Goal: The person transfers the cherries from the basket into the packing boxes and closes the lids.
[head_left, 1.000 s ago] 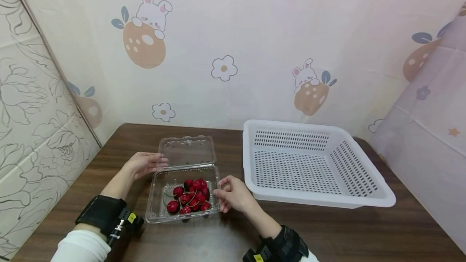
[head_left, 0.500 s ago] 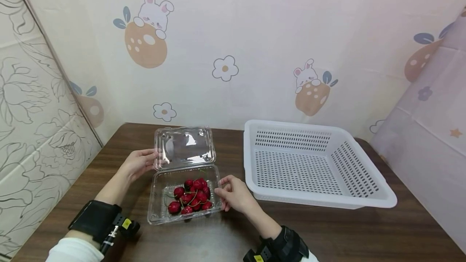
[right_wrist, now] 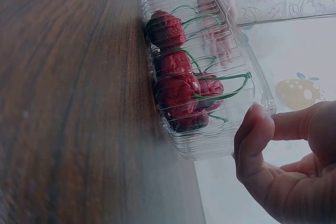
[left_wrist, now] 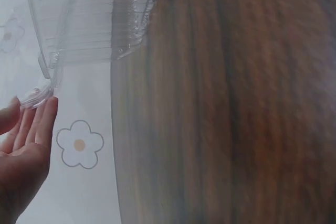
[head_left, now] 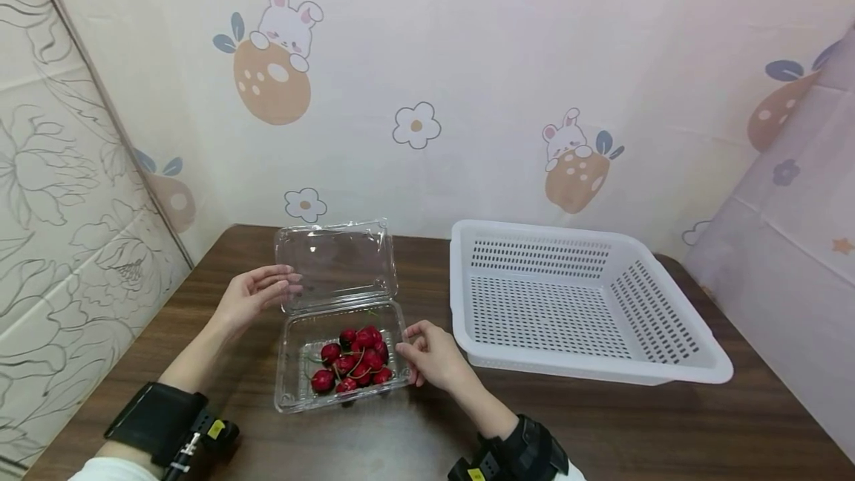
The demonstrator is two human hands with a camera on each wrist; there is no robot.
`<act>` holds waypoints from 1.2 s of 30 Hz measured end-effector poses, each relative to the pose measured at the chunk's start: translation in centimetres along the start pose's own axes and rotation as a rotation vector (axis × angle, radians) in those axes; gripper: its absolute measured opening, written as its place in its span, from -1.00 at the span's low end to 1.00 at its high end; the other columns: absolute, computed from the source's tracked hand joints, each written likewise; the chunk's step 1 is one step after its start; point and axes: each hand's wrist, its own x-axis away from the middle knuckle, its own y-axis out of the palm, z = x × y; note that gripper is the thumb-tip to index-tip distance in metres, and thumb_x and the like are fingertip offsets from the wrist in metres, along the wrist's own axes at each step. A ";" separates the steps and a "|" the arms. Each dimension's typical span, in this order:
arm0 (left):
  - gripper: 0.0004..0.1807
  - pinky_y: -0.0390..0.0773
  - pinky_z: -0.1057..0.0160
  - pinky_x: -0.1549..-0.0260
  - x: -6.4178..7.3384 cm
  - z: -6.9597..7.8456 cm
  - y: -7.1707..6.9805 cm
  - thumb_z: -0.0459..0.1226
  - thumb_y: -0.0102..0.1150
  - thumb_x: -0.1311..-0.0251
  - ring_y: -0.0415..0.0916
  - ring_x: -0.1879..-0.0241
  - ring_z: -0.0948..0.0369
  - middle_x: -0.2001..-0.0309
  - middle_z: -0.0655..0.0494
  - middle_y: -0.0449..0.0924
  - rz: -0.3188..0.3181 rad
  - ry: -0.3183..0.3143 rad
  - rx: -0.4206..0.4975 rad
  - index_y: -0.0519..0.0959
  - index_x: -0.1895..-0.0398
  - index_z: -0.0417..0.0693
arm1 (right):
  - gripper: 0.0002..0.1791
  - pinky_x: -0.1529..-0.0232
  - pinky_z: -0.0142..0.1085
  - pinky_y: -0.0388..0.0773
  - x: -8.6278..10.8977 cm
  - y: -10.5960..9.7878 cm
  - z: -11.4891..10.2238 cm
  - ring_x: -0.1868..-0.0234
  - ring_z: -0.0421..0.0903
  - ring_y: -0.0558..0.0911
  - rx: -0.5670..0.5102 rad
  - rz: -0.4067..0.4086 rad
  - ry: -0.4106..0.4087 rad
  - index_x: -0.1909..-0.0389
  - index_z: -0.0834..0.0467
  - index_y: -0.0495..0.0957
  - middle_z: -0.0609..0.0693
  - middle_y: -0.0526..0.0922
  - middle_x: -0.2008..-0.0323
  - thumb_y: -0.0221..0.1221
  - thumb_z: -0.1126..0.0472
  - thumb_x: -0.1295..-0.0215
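A clear hinged plastic fruit box (head_left: 294,370) sits on the table at left of centre, with several dark red cherries (head_left: 361,355) on green stems inside. Its see-through lid (head_left: 341,266) stands tilted up at the back. My left hand (head_left: 249,297) has its nearly straight fingers at the lid's left edge; in the left wrist view the fingertips (left_wrist: 52,104) touch a lid corner. With thumb and bent index finger, my right hand (head_left: 437,358) pinches the rim on the box's right side, seen close in the right wrist view.
Right of the box stands a large white perforated plastic basket (head_left: 548,318), beside my right hand. The brown wooden table (head_left: 634,429) ends at a printed cloth backdrop (head_left: 467,43). Black camera straps circle both wrists.
The lid has swung up from lying back to a steeper tilt, my left fingers moving with it. My left forearm has shifted left. The right hand keeps its pinch on the rim.
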 end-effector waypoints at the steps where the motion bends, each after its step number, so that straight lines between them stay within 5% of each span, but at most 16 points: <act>1: -0.59 0.48 0.25 0.19 0.1 0.0 0.0 -0.42 -0.10 -0.23 0.54 0.15 0.15 0.11 -0.08 0.55 -0.007 0.023 -0.011 0.18 -0.06 -0.58 | -0.69 0.72 -0.16 0.47 0.0 0.0 0.0 0.82 -0.19 0.43 0.011 0.002 -0.006 0.14 0.38 0.34 -0.05 0.43 0.73 0.11 0.26 -0.18; 11: -0.66 0.49 0.25 0.21 0.7 -0.7 0.2 -0.48 -0.07 -0.19 0.55 0.17 0.14 0.11 -0.31 0.48 0.047 0.192 -0.120 0.26 0.00 -0.56 | -0.57 0.68 -0.34 0.45 0.3 0.0 -0.4 0.74 -0.17 0.48 0.137 0.003 -0.030 0.05 0.40 0.32 -0.04 0.48 0.63 0.10 0.16 -0.20; 15: -0.69 0.48 0.33 0.20 1.3 0.4 1.0 -0.52 -0.06 -0.16 0.55 0.17 0.22 0.13 -0.31 0.49 0.075 0.221 -0.166 0.28 0.05 -0.57 | -0.47 0.54 -0.39 0.47 0.6 -0.1 -1.0 0.54 -0.18 0.53 0.268 0.021 -0.077 -0.02 0.43 0.28 0.03 0.55 0.43 0.13 0.13 -0.17; 20: -0.72 0.46 0.41 0.20 1.7 0.6 1.4 -0.59 -0.03 -0.08 0.54 0.17 0.26 0.17 -0.39 0.47 0.099 0.301 -0.246 0.33 0.10 -0.56 | -0.38 0.20 -0.18 0.50 1.5 -0.1 -2.2 0.12 0.04 0.51 0.417 0.055 -0.154 -0.10 0.46 0.21 0.26 0.45 0.08 0.15 0.13 -0.16; 26: -0.74 0.46 0.40 0.19 2.2 0.9 1.6 -0.61 0.00 -0.05 0.52 0.14 0.24 0.18 -0.36 0.48 0.076 0.362 -0.237 0.36 0.14 -0.54 | -0.43 0.04 -0.13 0.41 2.6 -0.4 -4.0 0.00 0.06 0.46 0.506 0.211 -0.286 -0.10 0.36 0.28 0.21 0.42 0.01 0.17 0.13 -0.13; 32: -0.73 0.48 0.38 0.20 2.8 1.1 1.7 -0.64 0.02 -0.01 0.52 0.13 0.20 0.15 -0.30 0.50 0.054 0.363 -0.170 0.37 0.16 -0.55 | -0.51 0.00 -0.21 0.39 2.8 -1.3 -5.7 -0.03 -0.03 0.44 0.498 0.382 -0.505 -0.05 0.28 0.35 0.11 0.44 0.02 0.20 0.20 -0.10; 36: -0.73 0.49 0.37 0.23 3.3 1.0 1.5 -0.65 0.05 0.03 0.54 0.18 0.22 0.18 -0.08 0.57 0.066 0.332 -0.157 0.42 0.18 -0.49 | -0.50 -0.05 -0.22 0.34 2.6 -1.9 -6.4 -0.07 -0.03 0.41 0.519 0.432 -0.589 -0.06 0.29 0.34 0.13 0.42 -0.02 0.20 0.22 -0.10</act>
